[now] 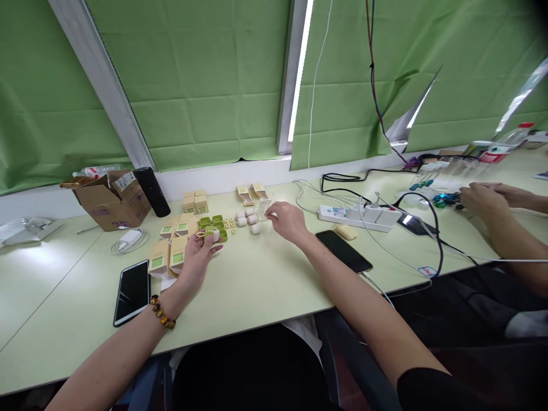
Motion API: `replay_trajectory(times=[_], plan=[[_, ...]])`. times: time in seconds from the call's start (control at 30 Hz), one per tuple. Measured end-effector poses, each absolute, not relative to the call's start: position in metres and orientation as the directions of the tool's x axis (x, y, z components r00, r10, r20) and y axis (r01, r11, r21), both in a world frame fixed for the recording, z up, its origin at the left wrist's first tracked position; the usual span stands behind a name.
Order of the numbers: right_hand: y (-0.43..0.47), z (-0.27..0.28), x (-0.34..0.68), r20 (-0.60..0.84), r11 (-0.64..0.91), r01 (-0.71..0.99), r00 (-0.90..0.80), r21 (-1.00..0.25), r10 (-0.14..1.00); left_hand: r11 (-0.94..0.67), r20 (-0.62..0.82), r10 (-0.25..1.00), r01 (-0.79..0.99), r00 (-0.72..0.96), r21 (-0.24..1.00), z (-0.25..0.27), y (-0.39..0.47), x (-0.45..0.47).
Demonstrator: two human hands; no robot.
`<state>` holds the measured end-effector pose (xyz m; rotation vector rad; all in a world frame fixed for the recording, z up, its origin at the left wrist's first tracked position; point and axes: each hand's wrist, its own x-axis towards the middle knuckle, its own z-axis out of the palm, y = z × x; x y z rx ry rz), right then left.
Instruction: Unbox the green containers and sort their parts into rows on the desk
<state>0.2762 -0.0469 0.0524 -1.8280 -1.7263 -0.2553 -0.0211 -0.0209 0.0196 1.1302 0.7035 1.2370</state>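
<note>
My left hand, a beaded bracelet at its wrist, is closed on a small green-and-white case with a pale loop strap. Just behind it sit several open green case shells, with tiny yellow pieces beside them. My right hand is pinched closed next to some clear plastic pieces; what lies between its fingertips is too small to make out. Several white rounded pieces stand between the two hands.
Kraft boxes with green labels stand by my left wrist, near a phone. Behind are a carton and a black bottle. Rightward lie another phone, a power strip with cables, and a co-worker's hands.
</note>
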Motion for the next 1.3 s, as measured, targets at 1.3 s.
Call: replay_trajectory(times=[1.3], plan=[[-0.06, 0.037, 0.213, 0.701, 0.434, 0.82, -0.057, -0.373, 0.711, 0.222, 0.163, 0.807, -0.547, 0.568, 0.807, 0.034, -0.039, -0.018]])
